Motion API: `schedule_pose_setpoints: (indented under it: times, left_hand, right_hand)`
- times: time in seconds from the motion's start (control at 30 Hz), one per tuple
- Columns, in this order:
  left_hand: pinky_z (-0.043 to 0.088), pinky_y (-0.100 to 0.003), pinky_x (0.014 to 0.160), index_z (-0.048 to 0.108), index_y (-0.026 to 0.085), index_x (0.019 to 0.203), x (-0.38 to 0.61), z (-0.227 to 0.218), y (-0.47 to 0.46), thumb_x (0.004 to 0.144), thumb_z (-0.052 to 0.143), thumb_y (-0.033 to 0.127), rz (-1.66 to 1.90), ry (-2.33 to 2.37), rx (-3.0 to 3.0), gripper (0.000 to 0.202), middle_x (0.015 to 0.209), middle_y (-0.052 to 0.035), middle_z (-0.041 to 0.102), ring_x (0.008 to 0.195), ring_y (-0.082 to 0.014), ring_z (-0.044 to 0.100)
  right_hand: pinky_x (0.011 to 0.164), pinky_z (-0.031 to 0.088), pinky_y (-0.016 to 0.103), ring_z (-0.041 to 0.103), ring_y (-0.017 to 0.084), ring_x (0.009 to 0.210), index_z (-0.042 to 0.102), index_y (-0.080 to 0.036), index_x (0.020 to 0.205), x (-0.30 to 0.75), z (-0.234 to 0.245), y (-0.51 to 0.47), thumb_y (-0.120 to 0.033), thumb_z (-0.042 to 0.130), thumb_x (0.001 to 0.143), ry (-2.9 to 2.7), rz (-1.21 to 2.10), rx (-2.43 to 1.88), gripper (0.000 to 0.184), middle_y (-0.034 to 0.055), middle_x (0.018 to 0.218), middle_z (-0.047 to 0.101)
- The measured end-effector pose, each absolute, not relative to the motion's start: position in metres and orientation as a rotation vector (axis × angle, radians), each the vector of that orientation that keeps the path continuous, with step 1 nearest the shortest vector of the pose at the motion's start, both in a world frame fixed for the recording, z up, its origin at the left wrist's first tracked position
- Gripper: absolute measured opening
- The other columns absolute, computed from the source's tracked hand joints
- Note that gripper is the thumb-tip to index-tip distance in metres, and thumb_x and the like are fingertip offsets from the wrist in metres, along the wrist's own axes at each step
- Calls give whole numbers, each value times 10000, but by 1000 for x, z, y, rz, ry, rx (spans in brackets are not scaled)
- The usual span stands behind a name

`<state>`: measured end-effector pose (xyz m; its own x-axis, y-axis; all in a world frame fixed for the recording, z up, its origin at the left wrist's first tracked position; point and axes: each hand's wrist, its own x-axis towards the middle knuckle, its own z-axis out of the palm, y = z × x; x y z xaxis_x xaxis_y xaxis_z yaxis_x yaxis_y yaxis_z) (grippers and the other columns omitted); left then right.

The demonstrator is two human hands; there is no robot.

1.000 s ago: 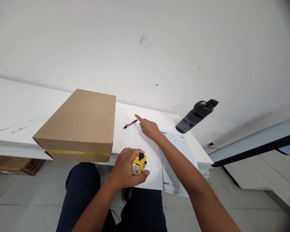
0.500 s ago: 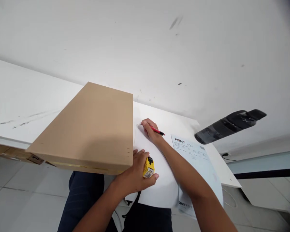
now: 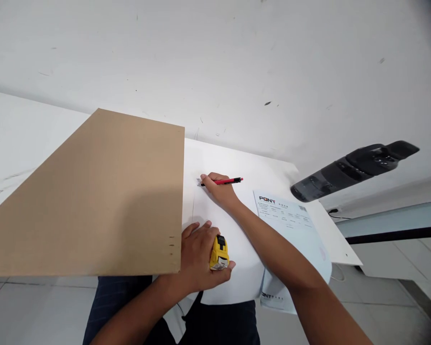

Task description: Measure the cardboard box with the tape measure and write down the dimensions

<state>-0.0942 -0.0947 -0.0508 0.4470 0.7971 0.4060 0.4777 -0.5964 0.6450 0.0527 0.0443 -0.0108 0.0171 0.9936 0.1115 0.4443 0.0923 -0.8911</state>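
Observation:
My right hand [image 3: 217,189] is closed on a red and black pen [image 3: 227,181], its tip at small dark marks near the upper left of a white sheet of paper [image 3: 237,282]. Lower down, my left hand [image 3: 199,254] rests on the same sheet, a yellow tape measure [image 3: 219,252] held between its thumb and fingers. A black strap hangs below that hand. Right beside my left hand stands a large brown cardboard box [image 3: 107,191], with several short pen lines near its right lower corner.
A light blue printed form [image 3: 287,230] lies to the right, partly under my right forearm. Behind it a dark bottle [image 3: 341,175] stands on the white table [image 3: 273,165] near the wall. A black plug with a cable [image 3: 332,211] shows at the far right.
The pen has tilted flatter, and small dark marks now show at its tip. The box fills more of the view and sits further left. My left hand keeps hold of the tape measure.

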Motion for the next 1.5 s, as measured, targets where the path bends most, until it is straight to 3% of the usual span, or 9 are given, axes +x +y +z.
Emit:
schedule_pose_setpoints:
  times: [0.17,0.63,0.8,1.27,1.5]
  left_hand:
    - [473,-535,1097,521,223,1197,-91,-45,-95,760,691,478,1014,1125,2249,533,1198,-117,739,1212,-317,670]
    - [464,-520,1095,494,225,1239,-94,-53,-91,769,674,506,1056,1049,2294,577,1212,-121,734,1236,-313,657]
    - [454,-513,1106,479,238,1263,-95,-54,-90,760,690,479,1049,1015,2306,597,1215,-107,732,1245,-318,650]
    - [436,-513,1119,442,232,1245,-95,-56,-92,743,712,462,1037,1007,2285,615,1227,-108,710,1270,-325,627]
    - [438,-513,1108,428,233,1227,-94,-54,-92,761,704,488,1041,1006,2306,599,1195,-102,713,1253,-321,637]
  right_hand:
    - [632,409,300,564,180,680,542,-217,544,55,-13,46,-464,613,843,-1545,897,-1434,395,14,627,616]
    - [630,419,315,534,174,648,544,-223,550,57,-9,44,-461,593,865,-1549,868,-1485,399,12,621,602]
    - [678,450,329,583,194,704,619,-214,615,57,-10,43,-473,586,875,-1558,831,-1483,369,26,678,654]
    - [645,423,304,536,158,637,564,-212,566,59,-11,44,-445,594,871,-1548,845,-1476,385,-7,608,589]
    - [662,426,300,555,159,666,519,-220,558,56,-11,43,-423,578,875,-1495,768,-1482,380,-3,648,625]
